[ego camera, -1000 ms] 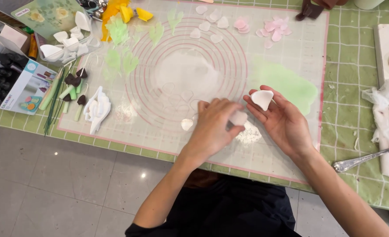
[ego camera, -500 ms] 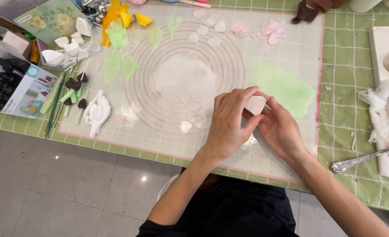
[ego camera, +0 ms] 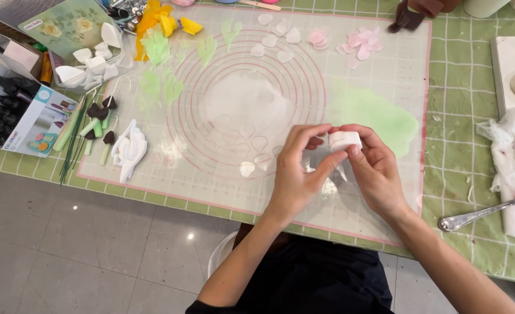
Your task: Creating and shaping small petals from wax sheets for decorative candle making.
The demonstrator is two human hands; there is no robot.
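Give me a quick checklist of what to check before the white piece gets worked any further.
1. White piece held by both hands: ok, left hand and right hand pinch it.
2. Held above the mat: ok.
3. Green rolled sheet apart from the hands: ok.
4. Cut white petals undisturbed: ok.
5. Softness of the piece: cannot tell.
6. Spoon off the mat: ok.

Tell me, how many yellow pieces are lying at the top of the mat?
3, clustered at the mat's top left edge: a long orange-yellow piece, a folded yellow one beside it, and a smaller one to its right. More may be hidden beneath.
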